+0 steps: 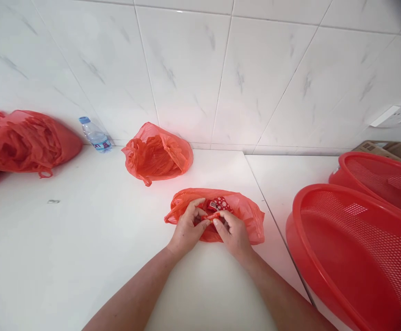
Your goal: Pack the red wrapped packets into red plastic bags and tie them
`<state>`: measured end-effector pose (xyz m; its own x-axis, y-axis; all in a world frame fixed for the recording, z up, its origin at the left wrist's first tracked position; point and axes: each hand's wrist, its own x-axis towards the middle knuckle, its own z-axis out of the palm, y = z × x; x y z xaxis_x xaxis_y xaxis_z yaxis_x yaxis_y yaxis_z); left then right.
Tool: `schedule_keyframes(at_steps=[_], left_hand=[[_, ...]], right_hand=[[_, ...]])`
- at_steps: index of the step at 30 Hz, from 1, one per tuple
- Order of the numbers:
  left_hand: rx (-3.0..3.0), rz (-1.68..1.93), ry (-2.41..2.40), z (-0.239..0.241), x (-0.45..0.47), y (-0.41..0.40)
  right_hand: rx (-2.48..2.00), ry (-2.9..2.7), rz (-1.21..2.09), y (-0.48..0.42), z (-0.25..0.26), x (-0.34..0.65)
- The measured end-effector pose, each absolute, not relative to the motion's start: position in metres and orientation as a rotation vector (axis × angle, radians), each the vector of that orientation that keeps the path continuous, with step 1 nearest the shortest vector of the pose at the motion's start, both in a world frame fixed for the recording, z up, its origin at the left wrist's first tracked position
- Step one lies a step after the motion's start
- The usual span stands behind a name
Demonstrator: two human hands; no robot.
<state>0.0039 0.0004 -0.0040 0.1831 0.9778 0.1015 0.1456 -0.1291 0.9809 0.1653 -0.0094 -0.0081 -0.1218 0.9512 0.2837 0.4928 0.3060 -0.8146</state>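
In the head view, an open red plastic bag (245,214) lies on the white table, its mouth facing up. Both my hands are over that mouth. My left hand (189,227) pinches one end of a small shiny red piece (214,215) between thumb and fingers. From the other side, my right hand (234,232) pinches the same piece. Whether this piece is loose or part of the bag, I cannot tell. Just behind my fingertips, inside the bag, shows a red item with white dots and a small label (219,203).
Another open red plastic bag (176,161) sits against the tiled wall. Further left are a water bottle (97,135) and a full red bag (62,142). Two red mesh baskets (299,230) stand at right, with cardboard (390,149) behind. A seam (272,216) crosses the table.
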Motion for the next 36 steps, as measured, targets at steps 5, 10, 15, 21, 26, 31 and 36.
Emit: schedule_keyframes(at_steps=[5,10,15,21,26,31,36], left_hand=[[1.562,1.060,1.164,-0.0051,0.0051,-0.0002],[1.547,1.052,1.160,-0.0084,0.0063,-0.0009],[1.566,1.067,1.164,-0.0072,0.0055,-0.0003],[1.510,1.088,1.159,-0.0075,0.0069,-0.0029],[1.457,1.136,1.142,-0.0074,0.0082,-0.0042],[1.445,1.126,1.102,-0.0059,0.0061,-0.0027],[1.558,1.124,1.149,-0.0102,0.0054,-0.0017]], right_hand=[[-1.280,-1.730,0.731,-0.0071,-0.0083,0.1638],[-1.285,-1.757,0.734,-0.0055,-0.0067,0.1648],[-1.297,-1.721,0.779,-0.0055,-0.0054,0.1676],[-1.322,-1.801,0.711,-0.0059,-0.0026,0.1668],[-1.330,-1.706,0.738,-0.0064,-0.0018,0.1661],[-1.340,-1.694,0.713,-0.0075,-0.0030,0.1677],[-1.344,-1.750,0.815,-0.0082,-0.0012,0.1661]])
